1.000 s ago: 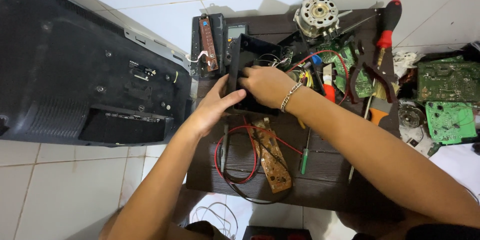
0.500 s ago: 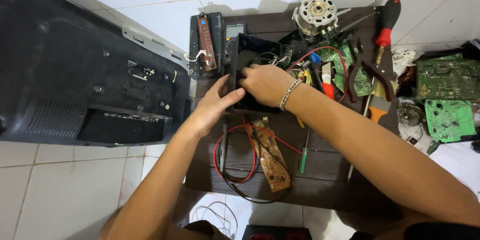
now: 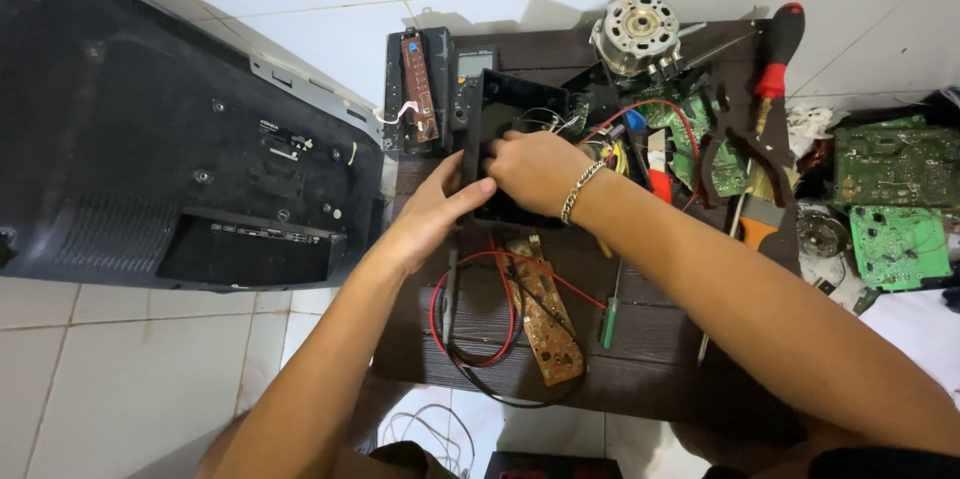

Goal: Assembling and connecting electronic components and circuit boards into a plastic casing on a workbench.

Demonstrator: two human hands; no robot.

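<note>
Your left hand (image 3: 432,214) gripped the black casing's (image 3: 510,104) near edge, fingers curled; your right hand (image 3: 535,171) closed over its middle; a brown circuit board (image 3: 543,309) lay just below both.

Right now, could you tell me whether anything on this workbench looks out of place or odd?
Yes. Both hands, left hand and right hand, grip an open black housing with loose wires showing inside. A bare brown circuit board lies tangled in red and black leads, and the flat screen lies face down on the tiles.
</note>
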